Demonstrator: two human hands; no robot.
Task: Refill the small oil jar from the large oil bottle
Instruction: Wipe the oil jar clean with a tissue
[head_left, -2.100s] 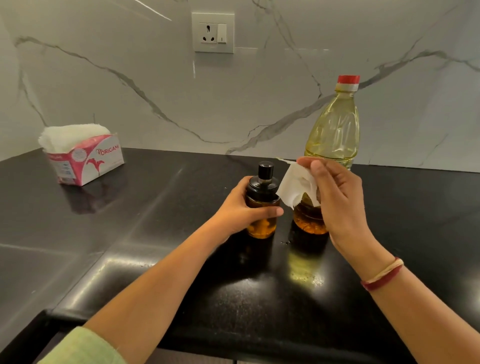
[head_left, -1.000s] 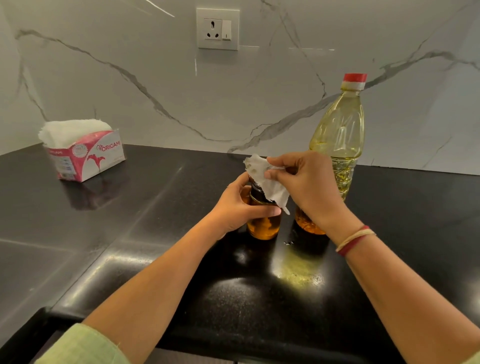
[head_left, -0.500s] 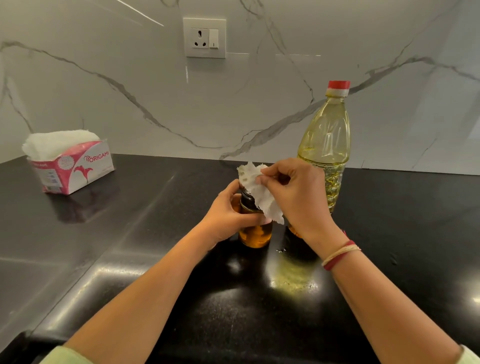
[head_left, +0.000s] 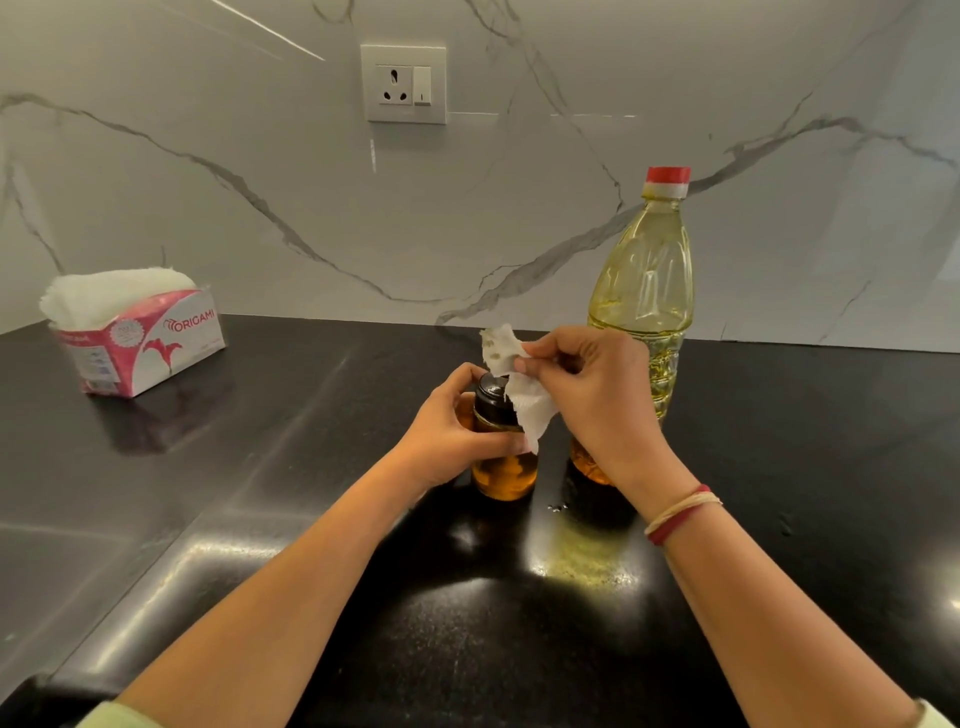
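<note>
Your right hand (head_left: 592, 395) pinches the tissue (head_left: 530, 410) against the small oil jar (head_left: 504, 475); your left hand (head_left: 447, 436) grips that jar, so wipe gently around its cap (head_left: 490, 392)

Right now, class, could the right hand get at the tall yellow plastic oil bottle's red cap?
Likely yes, once freed: the right hand pinches a white tissue; the red cap stands exposed.

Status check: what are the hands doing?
Left hand grips small oil jar. Right hand pinches tissue against its black cap. Large oil bottle capped, behind.
</note>
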